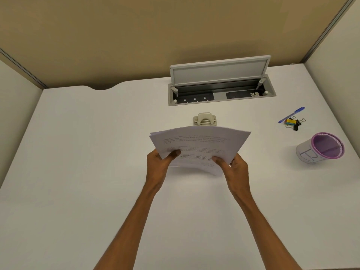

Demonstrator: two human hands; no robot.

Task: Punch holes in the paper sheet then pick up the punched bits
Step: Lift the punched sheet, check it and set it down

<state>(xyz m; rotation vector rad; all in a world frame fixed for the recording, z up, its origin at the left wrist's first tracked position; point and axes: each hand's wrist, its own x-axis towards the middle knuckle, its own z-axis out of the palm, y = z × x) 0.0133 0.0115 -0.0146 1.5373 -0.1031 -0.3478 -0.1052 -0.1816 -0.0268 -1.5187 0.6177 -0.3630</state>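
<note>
Desk (78, 152) edges lie well apart from held papers (198, 145).

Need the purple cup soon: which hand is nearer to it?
Right. The right hand grips the right side of the paper stack, with the purple cup off to its right; the left hand grips the stack's left side, farther away.

printed lines on the paper sheets (198, 142) are too blurred to read.
</note>
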